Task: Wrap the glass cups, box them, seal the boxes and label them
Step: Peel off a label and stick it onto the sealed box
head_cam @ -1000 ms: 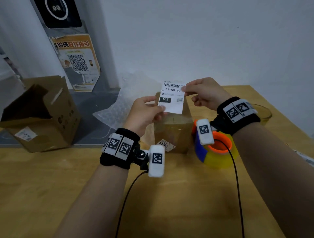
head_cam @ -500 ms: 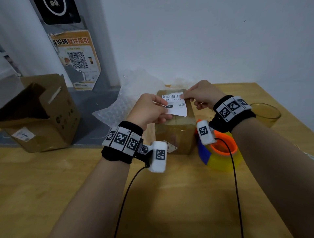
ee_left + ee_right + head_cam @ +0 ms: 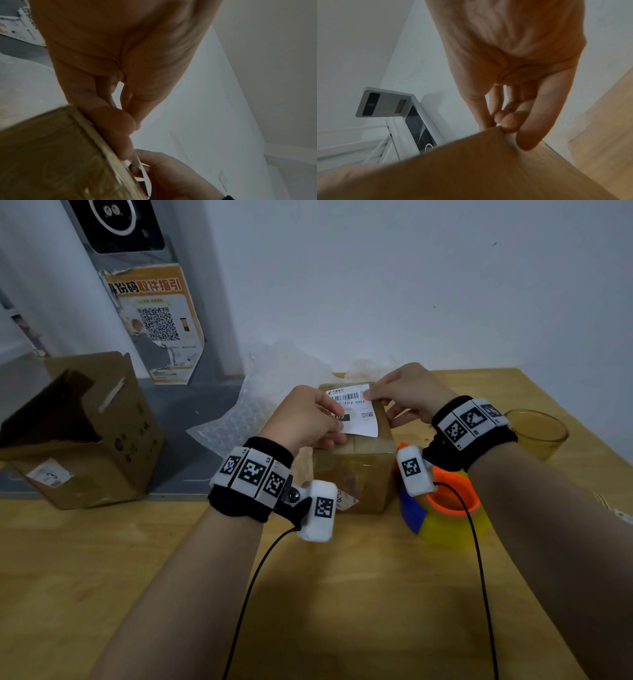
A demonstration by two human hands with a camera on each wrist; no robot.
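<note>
Left hand (image 3: 305, 419) and right hand (image 3: 407, 392) each pinch white paper label (image 3: 359, 414), flat over taped brown cardboard box (image 3: 356, 470). Glass cup (image 3: 534, 433) beyond right wrist.

The left hand (image 3: 305, 419) covers the left part of the white barcode label (image 3: 358, 412); its small print is unreadable.
</note>
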